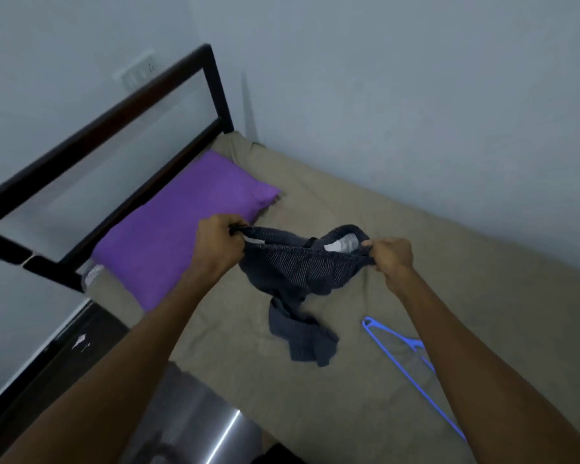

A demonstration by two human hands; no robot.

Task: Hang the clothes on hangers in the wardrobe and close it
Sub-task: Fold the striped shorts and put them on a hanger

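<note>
A dark blue striped garment (298, 272) hangs above the bed, stretched between both hands. My left hand (218, 242) grips its left top edge. On the other side my right hand (390, 256) pinches the right top edge. The lower part of the garment trails down and rests crumpled on the bedsheet. A blue plastic hanger (406, 360) lies flat on the bed to the right, partly hidden under my right forearm. No wardrobe is in view.
The bed has a beige sheet (416, 229) and a purple pillow (181, 236) by the dark headboard frame (114, 128). Pale walls enclose the bed at the back and right. A shiny floor (195, 413) shows at lower left.
</note>
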